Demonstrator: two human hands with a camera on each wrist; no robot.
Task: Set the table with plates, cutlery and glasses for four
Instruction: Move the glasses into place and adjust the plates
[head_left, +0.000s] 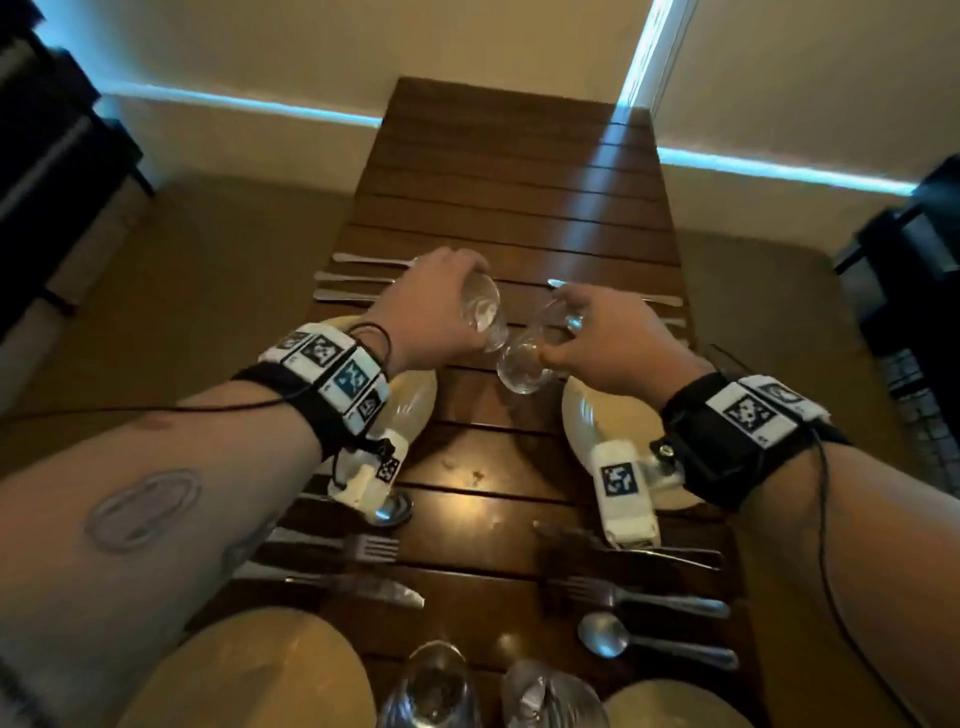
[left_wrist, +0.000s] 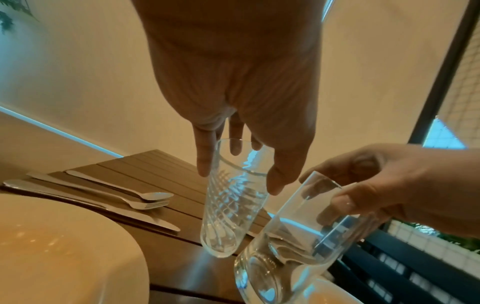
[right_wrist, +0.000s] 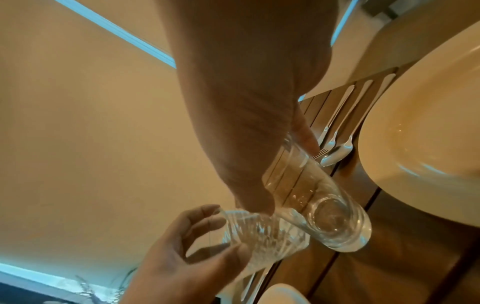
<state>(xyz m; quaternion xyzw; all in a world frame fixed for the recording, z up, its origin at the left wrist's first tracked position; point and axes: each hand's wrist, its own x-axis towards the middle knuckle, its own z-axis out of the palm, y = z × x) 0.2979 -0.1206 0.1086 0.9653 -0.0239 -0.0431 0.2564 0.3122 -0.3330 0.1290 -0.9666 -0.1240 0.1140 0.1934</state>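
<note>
Over the middle of the wooden slatted table my left hand grips a ribbed clear glass by its rim, fingers curled round the top. My right hand holds a smooth clear glass, tilted, its base close to the ribbed one. Both glasses hang above the tabletop between two cream plates, one on the left and one on the right.
Sets of cutlery lie at the far left and the far right. Nearer me a fork, a knife, another fork and a spoon lie flat. Two more glasses stand between two near plates.
</note>
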